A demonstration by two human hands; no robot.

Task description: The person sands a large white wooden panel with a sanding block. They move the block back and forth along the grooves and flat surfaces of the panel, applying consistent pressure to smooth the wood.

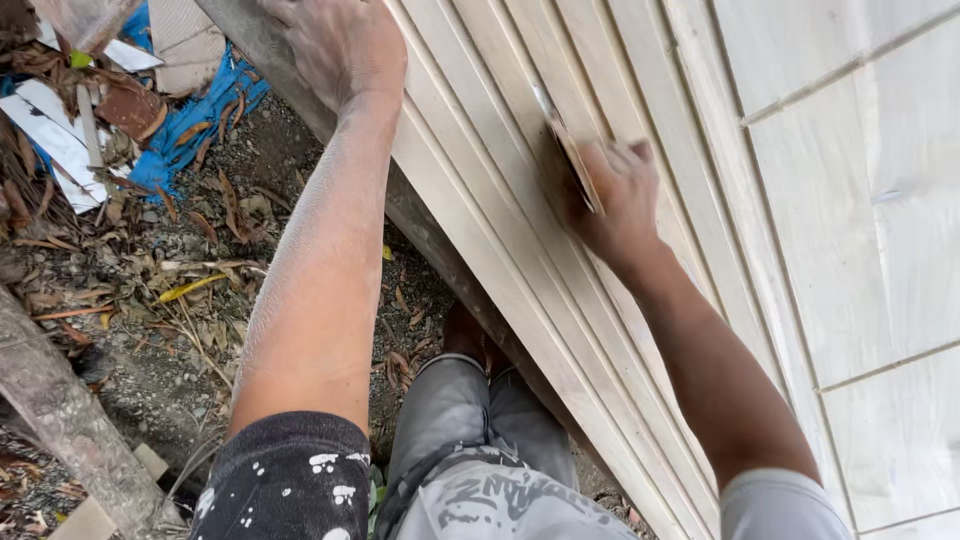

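A thin flat brown sanding pad (570,155) lies pressed on the pale grooved wooden moulding (500,230), gripped in my right hand (615,195). My left hand (340,45) rests flat, open, near its dark upper edge. Littered ground (150,300) lies beside; pale panelled board (860,200) on the right.

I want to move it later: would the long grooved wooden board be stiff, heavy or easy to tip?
The grooved board looks rigid and probably heavy: it is long and runs out of view. The left hand steadies its edge, so it may tip. The right hand presses a flat sanding piece on it; dust could make it slippery.
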